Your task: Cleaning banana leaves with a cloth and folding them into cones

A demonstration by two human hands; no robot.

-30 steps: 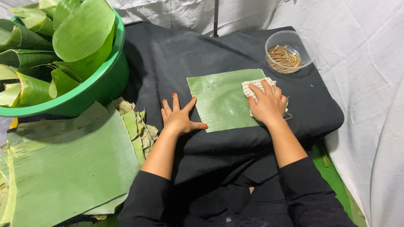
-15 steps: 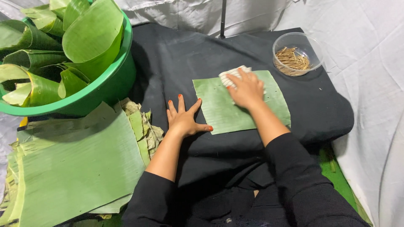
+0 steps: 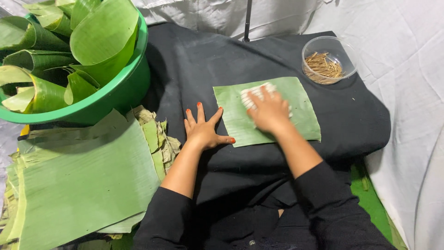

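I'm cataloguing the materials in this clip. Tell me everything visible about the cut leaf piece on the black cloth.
The leaf piece is a flat, roughly rectangular cut of green banana leaf with fine parallel veins and clean edges. It lies spread on the black cloth, below a clear bowl of small sticks. The right hand presses a white cloth onto its upper middle. The left hand lies flat on the black cloth at its left edge, thumb tip touching the lower left corner.
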